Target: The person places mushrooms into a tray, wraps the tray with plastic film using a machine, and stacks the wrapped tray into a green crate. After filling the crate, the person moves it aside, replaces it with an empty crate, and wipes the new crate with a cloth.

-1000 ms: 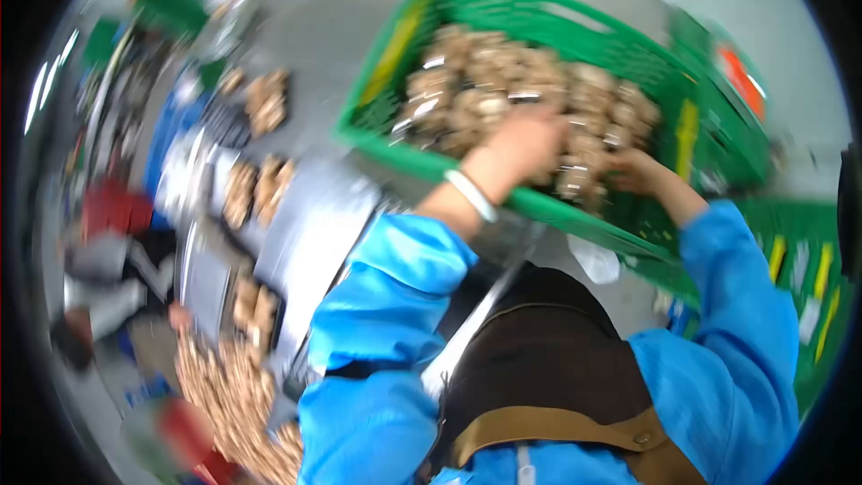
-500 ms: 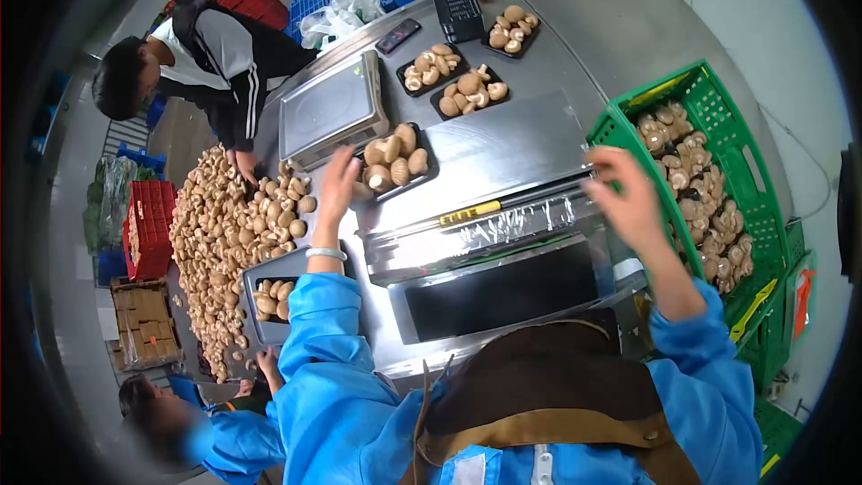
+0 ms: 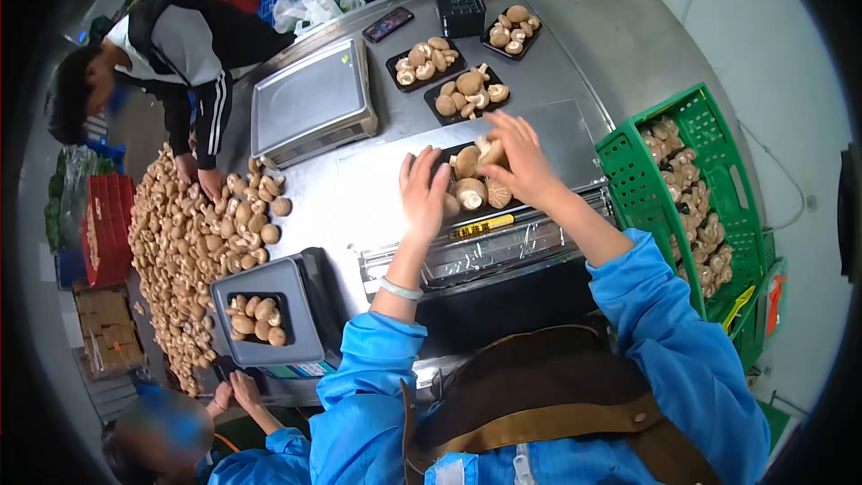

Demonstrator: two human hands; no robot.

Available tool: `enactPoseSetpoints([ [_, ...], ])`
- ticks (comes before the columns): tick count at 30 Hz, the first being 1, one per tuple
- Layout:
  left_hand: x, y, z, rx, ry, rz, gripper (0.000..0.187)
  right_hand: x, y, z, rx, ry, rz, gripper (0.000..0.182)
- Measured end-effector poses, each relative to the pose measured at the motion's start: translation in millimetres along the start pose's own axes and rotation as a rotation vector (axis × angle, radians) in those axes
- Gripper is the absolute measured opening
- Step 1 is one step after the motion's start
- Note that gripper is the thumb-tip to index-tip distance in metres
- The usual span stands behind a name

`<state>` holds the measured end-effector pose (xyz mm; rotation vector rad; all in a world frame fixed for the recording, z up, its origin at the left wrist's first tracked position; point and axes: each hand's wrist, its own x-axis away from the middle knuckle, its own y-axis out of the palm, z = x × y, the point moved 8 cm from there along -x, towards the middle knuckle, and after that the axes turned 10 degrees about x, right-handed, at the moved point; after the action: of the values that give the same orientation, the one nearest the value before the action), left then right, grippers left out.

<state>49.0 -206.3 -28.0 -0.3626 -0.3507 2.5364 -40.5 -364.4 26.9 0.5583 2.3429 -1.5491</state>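
A black tray of mushrooms [image 3: 470, 192] lies on the metal wrapping machine [image 3: 575, 126], behind its film slot and a yellow label [image 3: 482, 226]. My left hand [image 3: 424, 195] rests along the tray's left side, fingers apart. Over the tray's right side is my right hand [image 3: 518, 160], its fingers curved around a pale-stemmed mushroom [image 3: 489, 151] at the back. Further back stand three more black trays of mushrooms [image 3: 426, 63]. Left of the machine is a scale [image 3: 314, 101] with a bare plate.
Loose mushrooms [image 3: 193, 247] are heaped at the left, where one person [image 3: 171, 63] reaches in. Another person [image 3: 166, 431] sits at lower left, near a grey scale with a tray [image 3: 256, 319]. A green crate [image 3: 669, 207] of packed mushrooms stands right; a phone [image 3: 388, 25] lies behind.
The mushroom tray has moved right, from beside the scale onto the machine. My left hand went right with it, and my right hand came left from the crate side to the tray.
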Motion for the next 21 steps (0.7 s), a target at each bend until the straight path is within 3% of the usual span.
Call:
enactPoseSetpoints([
  [2,-0.8,-4.5,-6.1,0.259,-0.065,0.038,0.047,-24.3,-22.8,-21.6,-0.212,0.037,0.021,0.042],
  [5,-2.4,-13.9,7.4,0.557,-0.105,0.127,0.055,-51.0,11.7,-62.4,0.064,-0.222,-0.242,0.046],
  [8,-4.2,-10.0,4.4,0.541,-0.097,0.117,0.057,-41.4,75.1,-68.6,0.179,-0.238,-0.607,0.043],
  [11,-6.9,-5.6,-4.0,0.527,-0.091,0.085,0.053,-49.2,54.6,-65.3,0.068,-0.255,-0.516,0.040],
  [12,-8.1,-5.8,-5.5,0.486,-0.093,0.070,0.052,-48.6,37.0,-52.8,-0.131,-0.190,-0.344,0.042],
  [15,-8.5,-3.4,-3.3,0.229,-0.015,0.069,0.039,-27.1,-19.4,-2.9,-0.005,-0.024,0.082,0.043],
  [18,-12.6,4.9,1.1,0.060,-0.001,0.094,0.029,10.0,7.9,5.2,-0.014,0.013,-0.031,0.046],
  [21,-19.7,5.6,-21.0,0.271,-0.313,0.146,0.033,12.6,13.2,8.6,-0.088,0.016,-0.123,0.051],
])
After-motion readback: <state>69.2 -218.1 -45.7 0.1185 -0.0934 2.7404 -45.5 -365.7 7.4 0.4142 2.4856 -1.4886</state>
